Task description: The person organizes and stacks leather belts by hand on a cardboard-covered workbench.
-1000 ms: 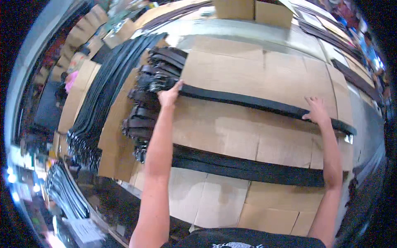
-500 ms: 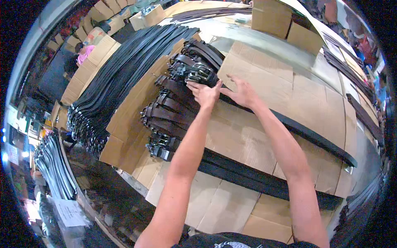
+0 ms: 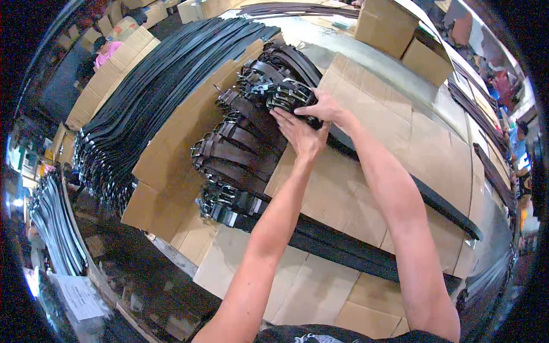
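A stack of black belts (image 3: 443, 203) runs diagonally across the cardboard, with its metal buckles (image 3: 290, 96) gathered at the upper left end. My left hand (image 3: 303, 136) presses along the near side of this end, fingers together and stretched toward the buckles. From the far side my right hand (image 3: 330, 108) curls round the same end, its thumb reaching over toward the left hand. Just left of my hands lie dark brown belts (image 3: 243, 151) in fanned bundles. Closer to me is another stack of black belts (image 3: 343, 248), partly under cardboard.
A bent cardboard divider (image 3: 166, 154) separates these belts from a large pile of black belts (image 3: 166, 80). Cardboard sheets (image 3: 394, 148) cover the table. An open carton (image 3: 389, 26) stands at the back. A person in pink (image 3: 107, 52) is at the far left.
My right hand has moved left and closed round the buckle end of the black belt stack. My left hand has slid under its near side. The view has shifted slightly.
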### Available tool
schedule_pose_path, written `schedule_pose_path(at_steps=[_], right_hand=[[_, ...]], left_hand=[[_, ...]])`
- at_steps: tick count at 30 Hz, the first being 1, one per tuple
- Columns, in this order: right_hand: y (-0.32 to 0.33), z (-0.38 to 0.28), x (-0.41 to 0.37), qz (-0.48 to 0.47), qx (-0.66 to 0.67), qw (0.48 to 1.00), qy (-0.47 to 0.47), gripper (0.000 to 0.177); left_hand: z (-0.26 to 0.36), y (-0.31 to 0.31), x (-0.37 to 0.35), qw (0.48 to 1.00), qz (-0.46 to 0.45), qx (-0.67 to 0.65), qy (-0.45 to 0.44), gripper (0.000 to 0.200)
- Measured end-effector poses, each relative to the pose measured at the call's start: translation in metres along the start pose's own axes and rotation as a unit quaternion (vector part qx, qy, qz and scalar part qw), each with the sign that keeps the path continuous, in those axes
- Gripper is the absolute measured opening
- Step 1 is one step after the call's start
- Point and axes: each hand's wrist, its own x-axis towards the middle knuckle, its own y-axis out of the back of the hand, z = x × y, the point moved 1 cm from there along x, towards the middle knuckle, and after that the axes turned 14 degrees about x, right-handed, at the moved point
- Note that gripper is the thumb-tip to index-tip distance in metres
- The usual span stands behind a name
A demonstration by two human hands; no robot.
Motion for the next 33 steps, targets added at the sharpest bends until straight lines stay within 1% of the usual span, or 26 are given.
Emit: schedule_pose_path(at_steps=[2,5,7,10,11,13,14,17,22,25,26,28,29,32,33], right_hand=[[0.005,-0.005,0.001,-0.006,-0.024,1.0,0.012,0.078],[0.007,-0.008,-0.003,-0.006,-0.079,0.996,0.033,0.094],[0.008,-0.003,-0.009,0.003,-0.122,0.992,0.035,0.107],[0.013,0.003,-0.014,0.012,-0.134,0.991,0.004,0.107],[0.013,0.007,-0.014,0.013,-0.127,0.992,0.019,0.108],[0.014,0.009,-0.018,0.009,-0.126,0.992,0.019,0.11],[0.014,0.01,-0.019,0.007,-0.125,0.992,0.019,0.111],[0.013,0.004,-0.03,0.026,-0.143,0.989,0.034,0.105],[0.012,0.009,-0.036,0.035,-0.122,0.991,0.046,0.105],[0.01,0.012,-0.038,0.048,-0.137,0.988,0.06,0.102],[0.01,0.014,-0.039,0.052,-0.147,0.986,0.066,0.1],[0.01,0.013,-0.043,0.038,-0.152,0.987,0.038,0.091],[0.009,0.013,-0.045,0.031,-0.154,0.987,0.023,0.087],[0.001,0.01,-0.046,0.066,-0.17,0.983,0.021,0.077],[-0.001,0.015,-0.042,0.074,-0.168,0.983,-0.008,0.072]], left_hand=[[0.001,0.006,0.002,1.0,-0.004,-0.002,0.0,0.128],[0.009,0.027,-0.006,0.998,-0.061,0.028,0.013,0.124],[0.01,0.032,-0.011,0.997,-0.079,0.016,0.016,0.122],[0.011,0.036,-0.017,0.996,-0.091,0.002,0.011,0.119],[0.009,0.037,-0.017,0.995,-0.098,-0.005,0.007,0.118],[0.008,0.038,-0.018,0.994,-0.111,-0.002,0.009,0.115],[0.006,0.038,-0.019,0.995,-0.103,-0.001,0.008,0.115],[-0.001,0.034,-0.019,0.996,-0.086,0.003,0.006,0.115],[-0.006,0.037,-0.021,0.996,-0.086,0.001,0.008,0.112],[-0.009,0.037,-0.021,0.997,-0.074,-0.016,-0.013,0.108],[-0.01,0.037,-0.018,0.995,-0.084,-0.045,-0.022,0.106],[-0.01,0.038,-0.012,0.988,-0.106,-0.104,-0.041,0.102],[-0.01,0.038,-0.01,0.989,-0.106,-0.094,-0.044,0.1],[-0.009,0.041,-0.006,0.991,-0.106,-0.058,-0.064,0.093],[-0.012,0.04,-0.004,0.99,-0.105,-0.044,-0.077,0.09]])
